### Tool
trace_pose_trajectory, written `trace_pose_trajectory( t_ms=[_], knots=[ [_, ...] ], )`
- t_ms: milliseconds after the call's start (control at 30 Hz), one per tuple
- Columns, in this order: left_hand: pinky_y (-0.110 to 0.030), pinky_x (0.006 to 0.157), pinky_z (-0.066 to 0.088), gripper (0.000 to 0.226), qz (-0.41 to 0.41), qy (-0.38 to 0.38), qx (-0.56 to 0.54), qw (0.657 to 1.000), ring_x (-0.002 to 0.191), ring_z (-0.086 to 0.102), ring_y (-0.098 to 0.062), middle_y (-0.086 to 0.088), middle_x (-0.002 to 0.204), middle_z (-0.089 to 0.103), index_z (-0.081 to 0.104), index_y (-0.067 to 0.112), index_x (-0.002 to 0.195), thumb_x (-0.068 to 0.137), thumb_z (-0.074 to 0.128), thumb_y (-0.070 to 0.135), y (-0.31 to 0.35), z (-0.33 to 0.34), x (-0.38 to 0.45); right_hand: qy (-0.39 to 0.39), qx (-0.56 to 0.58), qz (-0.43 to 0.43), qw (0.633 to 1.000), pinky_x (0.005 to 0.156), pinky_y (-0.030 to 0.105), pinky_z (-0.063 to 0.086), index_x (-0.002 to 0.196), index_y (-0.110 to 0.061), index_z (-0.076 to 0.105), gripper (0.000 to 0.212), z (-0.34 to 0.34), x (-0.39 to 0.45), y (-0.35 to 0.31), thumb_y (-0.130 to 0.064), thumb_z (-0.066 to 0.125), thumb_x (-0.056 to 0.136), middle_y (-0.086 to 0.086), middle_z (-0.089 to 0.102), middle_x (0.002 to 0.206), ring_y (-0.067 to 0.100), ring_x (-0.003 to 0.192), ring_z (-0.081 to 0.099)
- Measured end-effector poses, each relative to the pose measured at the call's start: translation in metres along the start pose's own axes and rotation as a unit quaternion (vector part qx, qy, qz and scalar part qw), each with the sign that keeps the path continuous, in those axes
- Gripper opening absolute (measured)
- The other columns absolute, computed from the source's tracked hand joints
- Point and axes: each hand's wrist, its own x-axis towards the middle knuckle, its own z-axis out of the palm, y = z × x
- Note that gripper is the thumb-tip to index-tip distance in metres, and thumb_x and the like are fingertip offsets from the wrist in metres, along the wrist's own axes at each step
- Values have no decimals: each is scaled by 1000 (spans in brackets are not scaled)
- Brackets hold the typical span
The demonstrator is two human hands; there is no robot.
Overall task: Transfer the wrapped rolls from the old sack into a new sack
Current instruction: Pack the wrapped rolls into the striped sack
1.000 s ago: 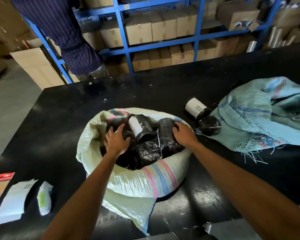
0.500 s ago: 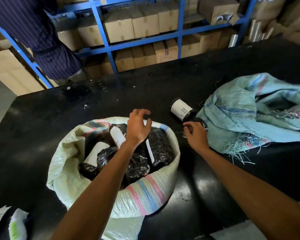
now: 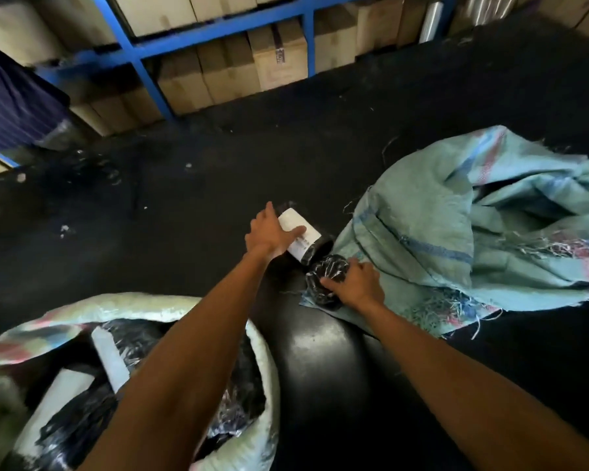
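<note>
Two black-wrapped rolls lie on the black table beside the mouth of the old teal sack (image 3: 456, 212). My left hand (image 3: 269, 232) grips the roll with the white label (image 3: 303, 243), thumb over the label. My right hand (image 3: 356, 283) holds the second roll (image 3: 323, 275), a crinkled black bundle resting on the teal sack's frayed edge. The new pale-green sack (image 3: 262, 362) stands open at lower left, filled with several black-wrapped rolls (image 3: 238, 413), some with white labels. My left forearm crosses over its rim.
The black table (image 3: 184, 205) carries small scraps of debris at the left. Behind it stands a blue metal rack (image 3: 143, 62) stacked with cardboard boxes. A person in a dark striped sleeve (image 3: 11, 107) is at the far left edge.
Both hands have left the new sack and moved right to the loose rolls. My left hand went from above the sack to the labelled roll; my right hand closed on the crinkled one.
</note>
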Motion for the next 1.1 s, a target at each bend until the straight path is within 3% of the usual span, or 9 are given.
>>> trace_pose_trajectory(
  t_ms=[133,233,433,567,667,733,867,1033,1100],
  knots=[
    [-50,104,46,108,-75,-45,-128,988,120,58,-28,-5,130,62,49,21,129,42,80,76,5,11,31,-7,-25,-4,1000,101,45,41,139,-17,40,81,0,8,-3,-64,67,79,11,45,139,32,128,44],
    [-47,101,49,120,-86,-23,-163,983,114,60,-27,-3,123,64,53,24,118,17,79,83,2,22,49,-35,-43,7,998,104,44,39,137,-17,42,82,-5,16,-4,-66,67,77,15,46,139,34,127,47],
    [-40,103,32,31,7,28,-237,971,113,31,-20,7,86,59,69,20,96,78,80,43,17,-16,-6,-93,-10,9,996,100,43,46,132,-17,45,91,-17,15,-7,-69,77,64,14,46,135,33,123,51],
    [-44,96,49,36,11,118,-297,947,110,56,-26,4,87,70,71,34,85,74,70,68,-27,-75,-61,-97,156,2,983,85,34,52,109,-12,61,81,-24,-2,-17,-66,84,54,6,66,107,29,106,64],
    [-29,73,53,29,2,177,-389,904,80,65,-16,3,76,70,71,21,81,84,73,49,-70,-114,-106,-119,380,-37,917,72,25,56,108,-14,70,55,-43,-26,-45,-53,81,71,2,75,101,19,94,71],
    [-28,66,49,25,-12,210,-441,873,66,61,-11,7,67,66,69,16,78,85,75,39,-102,-135,-143,-179,417,-95,886,81,27,55,114,-18,69,46,-54,-61,-78,-48,77,79,1,76,105,16,95,72],
    [-34,70,46,26,-29,243,-516,821,70,57,-16,3,69,61,61,18,75,83,78,36,-175,-164,-215,-271,323,-209,882,90,29,50,115,-33,63,34,-45,-143,-137,-49,70,86,-11,73,108,8,103,67],
    [-24,49,40,33,-62,286,-431,854,52,48,-12,8,55,53,57,16,75,85,76,41,-248,-157,-282,-260,184,-293,901,73,25,55,123,-31,57,42,3,-204,-151,-46,71,86,-9,68,114,9,100,66],
    [-26,59,48,28,-64,327,-418,845,64,57,-10,7,73,62,58,19,92,88,73,42,-260,-153,-296,-225,108,-308,918,82,33,59,138,-27,48,61,28,-214,-150,-49,69,86,2,60,131,18,109,65]
  ],
)
